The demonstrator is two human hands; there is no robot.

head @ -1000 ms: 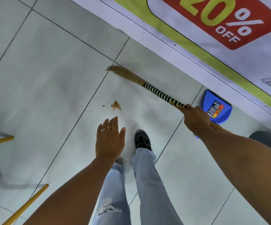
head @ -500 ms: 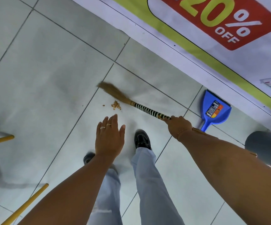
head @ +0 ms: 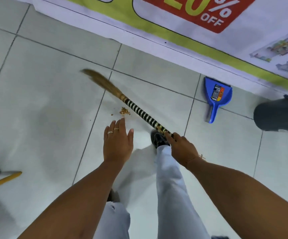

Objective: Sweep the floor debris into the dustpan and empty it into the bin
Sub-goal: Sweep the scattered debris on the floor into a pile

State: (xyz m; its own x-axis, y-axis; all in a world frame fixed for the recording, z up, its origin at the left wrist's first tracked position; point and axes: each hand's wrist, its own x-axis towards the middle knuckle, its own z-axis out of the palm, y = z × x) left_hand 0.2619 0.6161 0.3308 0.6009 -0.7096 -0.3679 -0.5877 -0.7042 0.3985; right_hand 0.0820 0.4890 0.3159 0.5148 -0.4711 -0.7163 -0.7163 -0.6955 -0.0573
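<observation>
1. Compared with half a second ago, the view has shifted so the dustpan (head: 217, 95) and the grey bin (head: 280, 114) sit further into frame, and more of the banner (head: 174, 23) along the wall shows.
2. The broom (head: 131, 104) has swung: its blurred bristle head now lies beyond the debris (head: 124, 111), across a tile joint, while the striped handle passes just beside the pile on its right.
3. The debris — one small heap of brownish crumbs with a few stray bits to its left — has stayed where it was on the white tiled floor (head: 45, 100).
4. The right hand (head: 183, 147) is closed around the lower end of the broom handle, with its forefinger laid along the shaft.
5. The left hand (head: 118, 141) hovers flat and empty, fingers spread, just short of the debris; two rings show on it.
6. Count: one broom, one blue dustpan lying well apart to the right near the wall, one bin at the right edge, one black shoe (head: 158, 139) in clear view, one yellow pole (head: 1, 181) at the left edge.
</observation>
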